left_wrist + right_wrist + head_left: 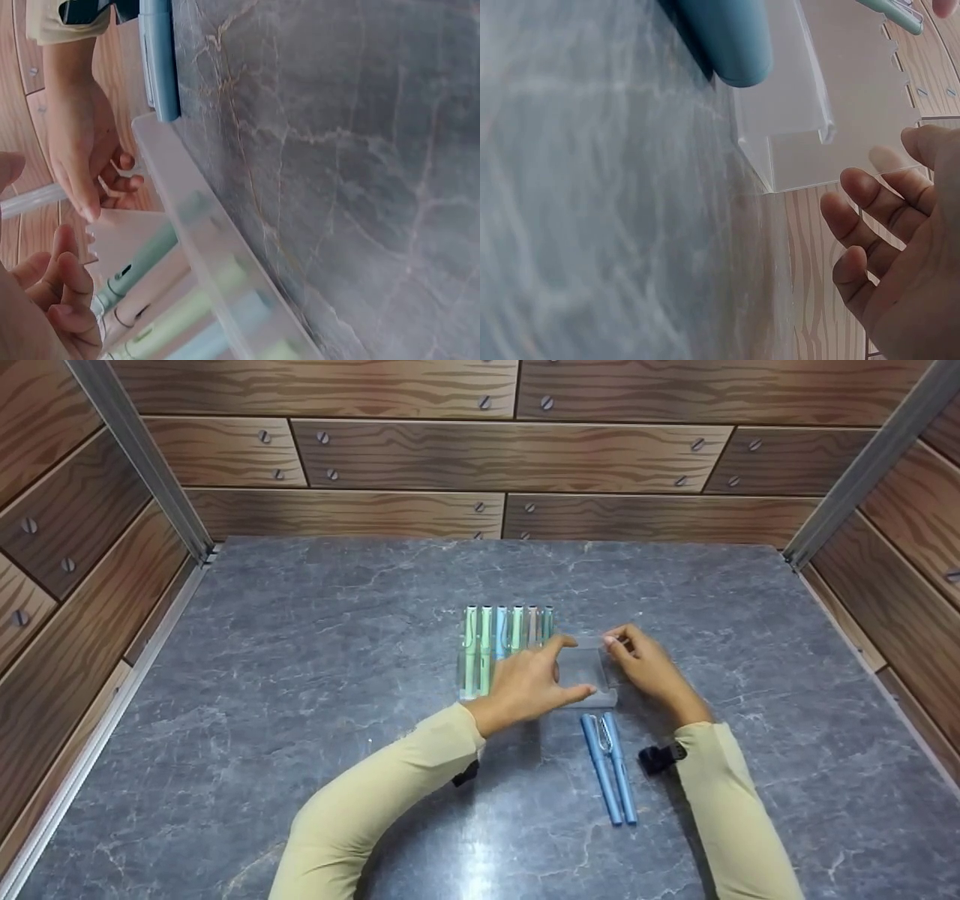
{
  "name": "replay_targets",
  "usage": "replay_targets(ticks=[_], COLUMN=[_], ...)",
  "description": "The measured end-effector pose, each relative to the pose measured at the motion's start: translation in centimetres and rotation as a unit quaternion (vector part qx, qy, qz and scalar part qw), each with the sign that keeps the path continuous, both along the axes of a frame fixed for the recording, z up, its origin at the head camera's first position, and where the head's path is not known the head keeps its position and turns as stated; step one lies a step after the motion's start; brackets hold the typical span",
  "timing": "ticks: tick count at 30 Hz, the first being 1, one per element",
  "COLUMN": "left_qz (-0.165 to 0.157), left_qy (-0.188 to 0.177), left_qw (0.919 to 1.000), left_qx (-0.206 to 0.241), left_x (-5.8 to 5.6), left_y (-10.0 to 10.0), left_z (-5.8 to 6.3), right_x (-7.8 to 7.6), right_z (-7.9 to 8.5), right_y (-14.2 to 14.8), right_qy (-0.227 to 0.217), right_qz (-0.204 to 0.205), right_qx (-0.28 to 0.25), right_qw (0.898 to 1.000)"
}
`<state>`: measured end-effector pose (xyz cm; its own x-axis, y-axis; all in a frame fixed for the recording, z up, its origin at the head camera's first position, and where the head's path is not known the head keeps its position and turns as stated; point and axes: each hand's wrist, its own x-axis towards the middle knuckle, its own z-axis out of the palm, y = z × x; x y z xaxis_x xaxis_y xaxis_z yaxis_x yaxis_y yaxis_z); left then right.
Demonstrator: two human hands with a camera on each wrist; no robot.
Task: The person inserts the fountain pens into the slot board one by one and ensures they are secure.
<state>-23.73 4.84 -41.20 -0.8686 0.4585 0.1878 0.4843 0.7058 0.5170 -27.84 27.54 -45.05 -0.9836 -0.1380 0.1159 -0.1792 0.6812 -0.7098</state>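
A clear plastic pen stand (pixel 587 666) with a notched upper edge holds several pens in a row: light green pens (pixel 470 649), a light blue one, a pinkish-brown one (pixel 161 289) and a dark green one (pixel 142 259). Its right part bears no pens. My right hand (pixel 646 666) pinches the stand's upper right corner; one fingertip shows through the plastic in the right wrist view. Over the filled part hovers my left hand (pixel 527 681), thumb and index finger spread apart, nothing between them. It hides the lower ends of some pens.
Two blue pens (pixel 609 769) lie side by side on the grey marbled table (pixel 315 660), just in front of the stand's right end. Wood-patterned walls (pixel 510 454) with metal corner posts (pixel 142 457) enclose the table at the back and sides.
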Motion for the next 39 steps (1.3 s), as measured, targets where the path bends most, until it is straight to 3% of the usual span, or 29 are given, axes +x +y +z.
replay_targets(ticks=[7,17,24,39], left_qz=[-0.015,-0.023,-0.030,-0.030], left_qy=[-0.015,-0.049,-0.064,-0.086], left_qw=[0.9998,0.9967,0.9949,0.9887], left_qx=[-0.004,-0.059,-0.072,-0.119], left_x=[0.8,1.9,2.4,2.7], left_y=[0.7,1.7,2.1,3.0], left_z=[-0.6,-1.6,-2.3,-3.0], right_x=[-0.1,-0.1,0.0,0.0], right_z=[0.0,0.2,0.1,0.1], right_y=[0.1,0.0,0.0,0.0], right_qy=[0.010,0.005,0.008,0.004], right_qz=[0.004,0.005,0.004,0.006], right_qx=[0.008,0.005,0.013,0.015], right_qw=[1.000,1.000,1.000,1.000])
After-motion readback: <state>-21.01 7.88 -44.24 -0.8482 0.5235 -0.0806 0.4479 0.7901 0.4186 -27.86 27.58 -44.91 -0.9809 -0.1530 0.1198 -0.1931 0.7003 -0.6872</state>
